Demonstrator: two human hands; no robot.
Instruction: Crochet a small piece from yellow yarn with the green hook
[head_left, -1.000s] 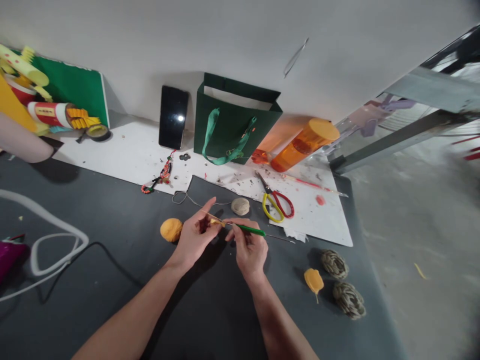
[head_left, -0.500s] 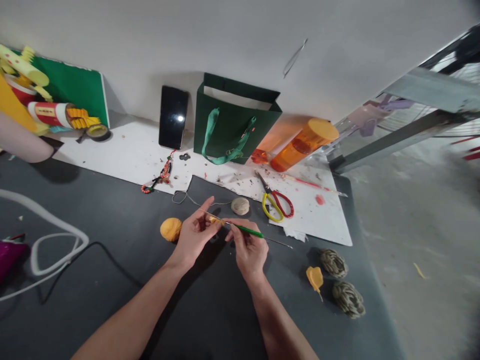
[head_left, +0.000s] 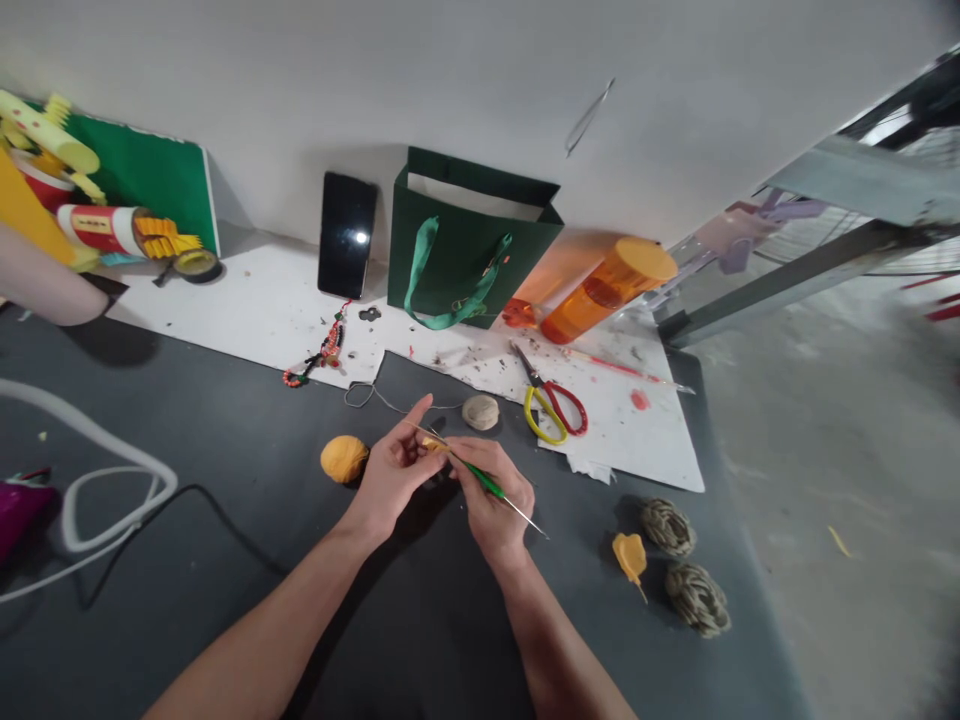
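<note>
Left hand [head_left: 385, 482]: thumb and fingers pinching a small piece of yellow crochet work [head_left: 433, 445], index finger raised, yellow strand running across it. Right hand [head_left: 499, 492]: fingers closed in a pinch on a crochet hook [head_left: 484, 480] with green grip, its rear metal end pointing down and to the right, its front end at the yellow piece. The work sits between the two hands, above the dark tabletop [head_left: 420, 640].

Yellow yarn ball [head_left: 342, 458]: just beside the left hand. Beige yarn ball [head_left: 481, 412]: beyond the hands, thin strand trailing left. Scissors [head_left: 544, 393], one yellow loop, one red: lying partly on a stained white board [head_left: 645, 440]. Yellow crocheted piece with tail [head_left: 630, 556]: right of the right hand, near two grey-brown yarn bundles [head_left: 698, 600]. Dark green paper bag [head_left: 461, 245]: standing at the back, between a smartphone [head_left: 347, 235] and an orange bottle [head_left: 592, 295].
</note>
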